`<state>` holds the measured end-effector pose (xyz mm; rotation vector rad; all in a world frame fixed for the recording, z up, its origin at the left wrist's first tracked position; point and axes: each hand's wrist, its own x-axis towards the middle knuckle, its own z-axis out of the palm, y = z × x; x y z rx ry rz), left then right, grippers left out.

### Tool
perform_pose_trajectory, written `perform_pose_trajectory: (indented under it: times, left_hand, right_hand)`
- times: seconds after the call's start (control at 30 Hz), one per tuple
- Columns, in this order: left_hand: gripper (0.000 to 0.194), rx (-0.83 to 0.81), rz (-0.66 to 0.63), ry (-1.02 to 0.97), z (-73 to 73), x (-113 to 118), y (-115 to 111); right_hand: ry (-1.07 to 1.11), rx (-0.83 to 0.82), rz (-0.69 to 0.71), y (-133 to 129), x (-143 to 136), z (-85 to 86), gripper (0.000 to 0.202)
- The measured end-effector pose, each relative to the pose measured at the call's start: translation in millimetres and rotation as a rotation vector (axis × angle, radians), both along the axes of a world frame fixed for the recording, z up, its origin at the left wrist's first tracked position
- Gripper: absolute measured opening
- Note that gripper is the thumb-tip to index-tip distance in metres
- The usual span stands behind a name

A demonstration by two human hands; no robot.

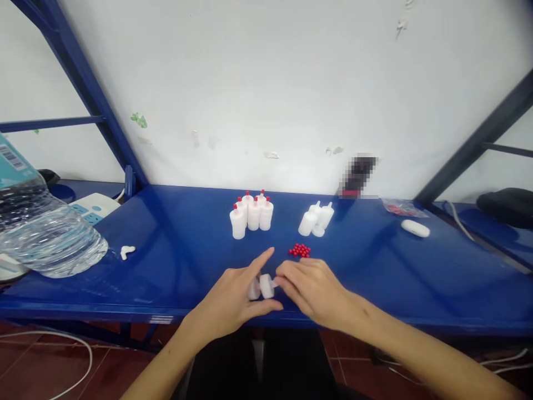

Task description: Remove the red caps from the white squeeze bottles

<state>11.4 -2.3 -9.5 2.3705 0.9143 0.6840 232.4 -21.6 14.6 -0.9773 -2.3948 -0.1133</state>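
Item: one white bottle point(253, 290) in our left hand point(234, 293), a nozzled top point(267, 286) pinched by our right hand point(313, 286), liable to slip askew should either grip loosen.

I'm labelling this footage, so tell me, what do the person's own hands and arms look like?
The left hand and right hand are bare: no gloves, and no rings or watch show. No sleeves cover the visible forearms; each bears a small spot.
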Motion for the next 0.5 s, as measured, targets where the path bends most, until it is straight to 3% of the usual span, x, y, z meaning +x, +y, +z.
perform_pose_trajectory:
  times: [0.1, 0.2, 0.33, 0.5]
  left_hand:
    - [0.036, -0.087, 0.040, -0.102, 2.9, -1.3, 0.4]
    - [0.052, -0.228, 0.034, -0.216, 5.1, -2.0, -1.0]
    - [0.052, -0.391, -0.002, -0.294, 4.5, -2.1, -1.7]
    - [0.030, -0.384, 0.002, -0.269, 3.9, -1.6, 0.4]
  right_hand:
    - [0.132, 0.291, -0.037, 29.3, 37.4, 3.7, 0.033]
    - [0.204, 0.455, -0.264, 64.5, 82.6, 6.9, 0.040]
    - [0.317, 0.501, -0.453, 93.6, 117.0, -2.1, 0.050]
    - [0.271, 0.400, -0.570, 100.6, 119.3, -19.9, 0.049]
